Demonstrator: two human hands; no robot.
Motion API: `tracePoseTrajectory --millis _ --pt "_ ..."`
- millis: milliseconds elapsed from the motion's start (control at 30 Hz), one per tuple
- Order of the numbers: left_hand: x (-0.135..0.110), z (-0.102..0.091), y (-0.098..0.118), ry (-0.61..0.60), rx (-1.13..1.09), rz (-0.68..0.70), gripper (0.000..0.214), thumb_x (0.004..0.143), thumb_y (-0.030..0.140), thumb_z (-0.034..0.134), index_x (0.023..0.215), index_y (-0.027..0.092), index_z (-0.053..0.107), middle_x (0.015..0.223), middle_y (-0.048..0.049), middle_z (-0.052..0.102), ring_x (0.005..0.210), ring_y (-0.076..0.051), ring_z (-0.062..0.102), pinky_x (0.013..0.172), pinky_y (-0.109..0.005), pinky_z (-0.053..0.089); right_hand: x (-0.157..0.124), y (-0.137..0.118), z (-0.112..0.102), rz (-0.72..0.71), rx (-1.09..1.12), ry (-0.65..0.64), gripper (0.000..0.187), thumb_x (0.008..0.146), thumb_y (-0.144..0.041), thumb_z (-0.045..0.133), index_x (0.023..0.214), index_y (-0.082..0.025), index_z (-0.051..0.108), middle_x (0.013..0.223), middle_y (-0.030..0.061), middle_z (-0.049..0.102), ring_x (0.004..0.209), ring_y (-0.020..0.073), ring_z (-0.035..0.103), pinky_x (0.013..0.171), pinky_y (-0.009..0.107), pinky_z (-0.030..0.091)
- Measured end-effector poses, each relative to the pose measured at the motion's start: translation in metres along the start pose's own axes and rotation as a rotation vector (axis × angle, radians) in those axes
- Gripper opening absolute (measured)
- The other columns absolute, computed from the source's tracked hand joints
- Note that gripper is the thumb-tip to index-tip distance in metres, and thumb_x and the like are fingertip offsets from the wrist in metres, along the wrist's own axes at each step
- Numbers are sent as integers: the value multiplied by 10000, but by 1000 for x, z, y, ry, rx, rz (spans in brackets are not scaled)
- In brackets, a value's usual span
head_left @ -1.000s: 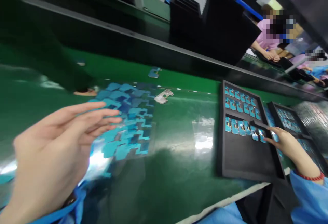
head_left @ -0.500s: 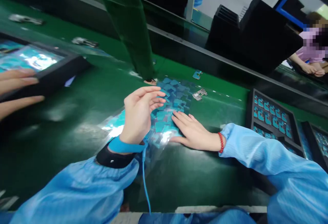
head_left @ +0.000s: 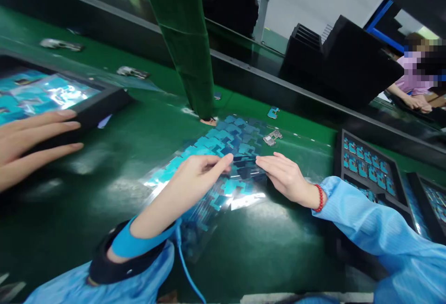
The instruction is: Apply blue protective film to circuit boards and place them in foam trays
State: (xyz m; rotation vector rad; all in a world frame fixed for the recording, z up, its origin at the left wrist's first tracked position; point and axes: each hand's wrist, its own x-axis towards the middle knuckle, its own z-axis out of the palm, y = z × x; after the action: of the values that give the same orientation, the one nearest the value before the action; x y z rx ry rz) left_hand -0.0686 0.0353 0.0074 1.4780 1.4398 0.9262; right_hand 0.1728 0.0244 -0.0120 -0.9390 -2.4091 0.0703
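Note:
Clear plastic sheets printed with blue-green cut shapes lie overlapping on the green mat in front of me. My left hand, wearing a blue wrist strap with a cord, pinches the upper sheet between thumb and curled fingers. Opposite it, my right hand, with a red bead bracelet, has its fingers together at the sheet's right edge; its thumb is hidden. Between both hands the sheet bends, its glossy near part raised. Just beyond lie a silver-grey circuit board and a small blue board.
Another person's hand rests by a black tray of blue sheets at left. Black trays of small boards stand at right. A green-wrapped post rises behind the sheets. More metal parts lie at the back left.
My left hand has lowered and closed on the sheet. My right hand has lifted from lying flat and shifted to its right edge. The view has swung slightly left.

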Motion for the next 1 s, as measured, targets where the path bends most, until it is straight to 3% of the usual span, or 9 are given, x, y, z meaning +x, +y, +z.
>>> tracePoseTrajectory --millis 133,233,367,433,533,667,833,933,1000 --pt "1 9 7 -67 -126 -9 314 705 506 631 713 211 738 791 -49 762 783 -255 698 686 -301 531 3 1 -4 8 47 -45 336 985 -163 420 1298 -154 543 1268 143 646 1183 200 611 1031 394 472" --pt "-4 18 13 -50 -153 29 282 735 467 628 735 200 717 817 -57 757 809 -248 689 750 -313 524 12 -10 -11 60 217 -180 559 891 -456 613 1325 -120 509 1308 177 600 1199 273 579 1003 408 484" --pt "-17 29 21 -61 -141 127 241 792 431 609 762 213 708 825 -36 742 817 -214 674 793 -297 507 23 -29 -22 367 559 -265 464 937 -565 454 969 -143 644 835 43 674 758 181 629 728 315 519" --pt "-24 31 25 -69 -146 161 233 804 427 606 773 217 704 820 -31 739 805 -200 675 786 -284 515 24 -32 -22 511 756 -218 516 987 -524 342 759 -148 611 684 5 601 659 137 576 681 283 491" --pt "-31 32 26 -39 -261 66 275 800 473 603 773 206 662 862 -53 749 795 -202 700 733 -282 556 22 -22 -21 643 1019 -62 517 944 -585 408 748 -153 612 746 22 629 709 145 611 738 292 511" --pt "-34 28 13 16 -298 -168 393 732 595 575 763 203 577 890 -110 755 804 -256 732 658 -325 595 18 5 -28 738 951 156 514 894 -627 479 777 -153 640 831 58 671 673 157 647 722 309 536" --pt "-37 15 -5 29 -50 -209 397 600 588 642 660 196 629 607 -103 701 617 -303 696 575 -379 567 15 20 -46 444 362 262 407 993 -431 420 806 -171 671 800 54 704 722 168 654 734 302 502" --pt "-40 12 6 115 91 -133 371 638 570 637 716 209 680 722 -83 717 673 -275 662 624 -348 529 18 13 -47 33 -55 247 245 972 -305 514 860 -173 687 831 60 727 751 161 643 703 286 481" --pt "-38 17 20 16 26 -63 375 719 578 588 751 219 692 766 -62 718 724 -254 655 655 -319 525 20 5 -43 -229 -227 207 190 949 -273 562 844 -175 686 806 50 721 690 144 608 641 280 466"
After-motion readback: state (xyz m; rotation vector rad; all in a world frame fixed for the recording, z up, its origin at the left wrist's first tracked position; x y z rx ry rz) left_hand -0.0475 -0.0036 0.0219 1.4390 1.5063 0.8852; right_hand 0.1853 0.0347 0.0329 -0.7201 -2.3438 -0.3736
